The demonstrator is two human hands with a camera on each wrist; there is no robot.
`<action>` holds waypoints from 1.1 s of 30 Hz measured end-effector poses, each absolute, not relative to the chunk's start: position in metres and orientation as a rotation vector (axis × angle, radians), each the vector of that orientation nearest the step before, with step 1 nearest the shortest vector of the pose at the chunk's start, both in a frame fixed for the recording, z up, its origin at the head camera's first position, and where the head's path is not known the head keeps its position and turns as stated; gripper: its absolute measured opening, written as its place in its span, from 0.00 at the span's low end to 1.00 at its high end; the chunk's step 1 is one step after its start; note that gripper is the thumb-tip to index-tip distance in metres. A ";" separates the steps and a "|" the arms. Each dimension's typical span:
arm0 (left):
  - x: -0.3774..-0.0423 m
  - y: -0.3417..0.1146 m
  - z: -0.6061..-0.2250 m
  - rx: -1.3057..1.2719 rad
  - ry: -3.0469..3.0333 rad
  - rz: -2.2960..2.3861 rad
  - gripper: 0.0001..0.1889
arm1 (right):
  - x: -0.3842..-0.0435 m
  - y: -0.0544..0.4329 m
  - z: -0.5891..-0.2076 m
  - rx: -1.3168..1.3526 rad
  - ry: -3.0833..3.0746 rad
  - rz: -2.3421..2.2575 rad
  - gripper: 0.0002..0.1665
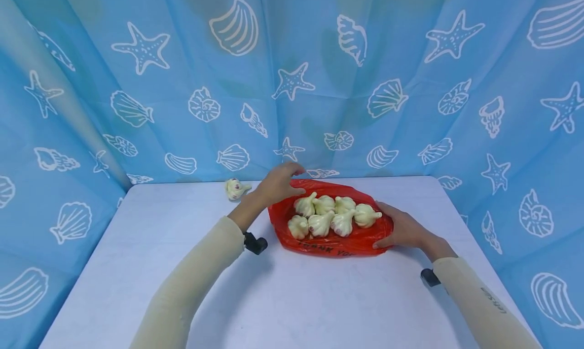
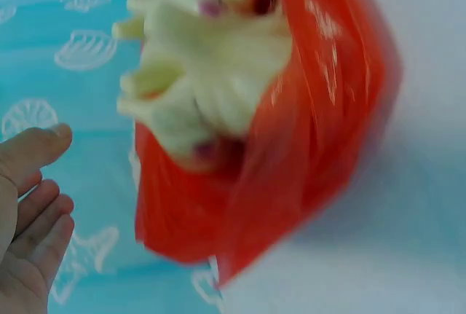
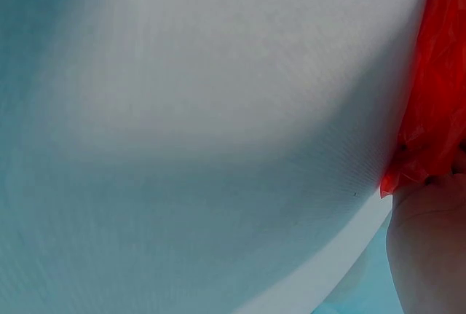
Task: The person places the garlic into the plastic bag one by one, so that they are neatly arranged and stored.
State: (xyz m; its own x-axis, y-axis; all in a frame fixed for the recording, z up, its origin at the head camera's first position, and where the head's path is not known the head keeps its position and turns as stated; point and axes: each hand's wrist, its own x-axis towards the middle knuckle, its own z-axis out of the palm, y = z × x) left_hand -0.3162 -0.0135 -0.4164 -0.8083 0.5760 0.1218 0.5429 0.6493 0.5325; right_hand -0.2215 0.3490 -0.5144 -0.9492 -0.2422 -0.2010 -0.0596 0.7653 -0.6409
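Observation:
A red plastic bag (image 1: pixel 356 245) with dark lettering lies on the table, its mouth spread wide. Several garlic bulbs (image 1: pixel 319 224) are heaped inside, pale with purplish root ends. My right hand (image 1: pixel 402 228) holds the bag's right end, thumb at the front and fingers farther back; the right wrist view shows only part of this hand (image 3: pixel 429 245) against the red plastic (image 3: pixel 440 88). Over the bag's back left edge hovers my left hand (image 1: pixel 279 183), fingers loosely bent. In the left wrist view that hand (image 2: pixel 33 205) is apart from the bulbs (image 2: pixel 211 59) and has nothing in it.
One loose garlic bulb (image 1: pixel 234 189) lies near the back edge of the white table (image 1: pixel 310 298), left of the bag. A blue curtain (image 1: pixel 292 116) printed with shells and starfish hangs behind the table and along both sides.

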 end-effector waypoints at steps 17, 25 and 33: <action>-0.344 -0.077 -0.433 0.703 2.923 0.634 0.31 | -0.222 0.350 -0.514 -0.229 2.683 -0.953 0.79; -0.356 -0.112 -0.454 0.641 2.927 0.334 0.32 | -0.224 0.350 -0.515 -0.229 2.678 -0.952 0.79; -0.355 -0.132 -0.460 0.578 2.948 0.136 0.37 | -0.223 0.352 -0.514 -0.209 2.634 -0.986 0.82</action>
State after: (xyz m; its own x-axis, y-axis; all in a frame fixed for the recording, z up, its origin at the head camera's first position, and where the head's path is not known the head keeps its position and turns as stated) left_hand -0.3553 -0.1322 -0.4603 -0.9174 0.3814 -0.1135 0.3693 0.9223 0.1140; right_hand -0.2231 0.3519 -0.5142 -0.9381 -0.2455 -0.2444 -0.0248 0.7512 -0.6596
